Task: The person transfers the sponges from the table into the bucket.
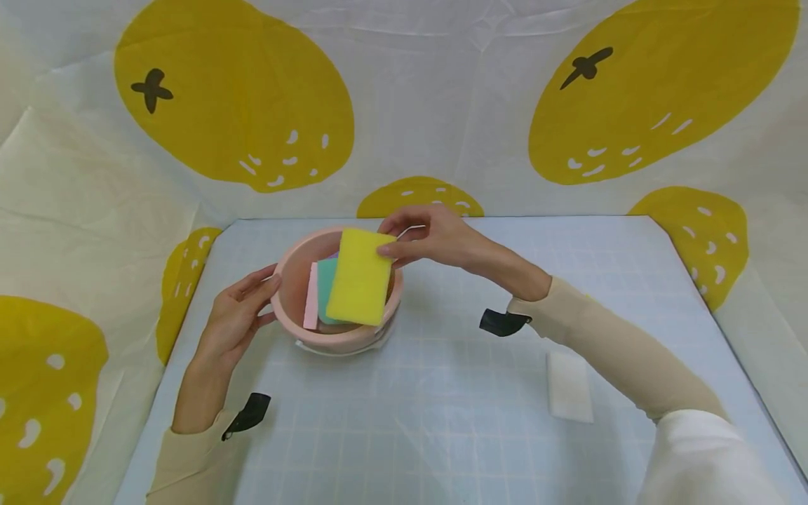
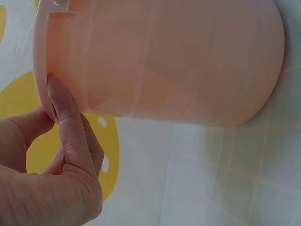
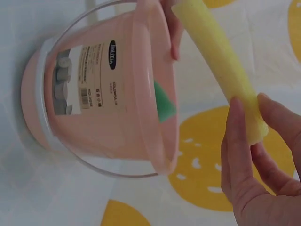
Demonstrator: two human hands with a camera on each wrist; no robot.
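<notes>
A pink bucket [image 1: 292, 280] stands at the far left of the table, with a pink sponge [image 1: 311, 298] and a green sponge [image 1: 325, 284] inside it. My left hand [image 1: 235, 308] pinches the bucket's rim between thumb and fingers, as the left wrist view shows too. Over the bucket's mouth, my right hand [image 1: 435, 237] holds a yellow sponge [image 1: 361, 277] by its edge between thumb and fingers. In the right wrist view the yellow sponge [image 3: 218, 59] is above the rim, apart from the bucket, and a corner of the green sponge [image 3: 163, 102] pokes out.
A white sponge-like block [image 1: 569, 387] lies on the table at the right, beside my right forearm. A small yellow bit [image 1: 590, 297] shows behind the right sleeve. The bucket's handle [image 1: 344, 353] hangs down at its near side. Printed cloth walls enclose the table [image 1: 404, 435].
</notes>
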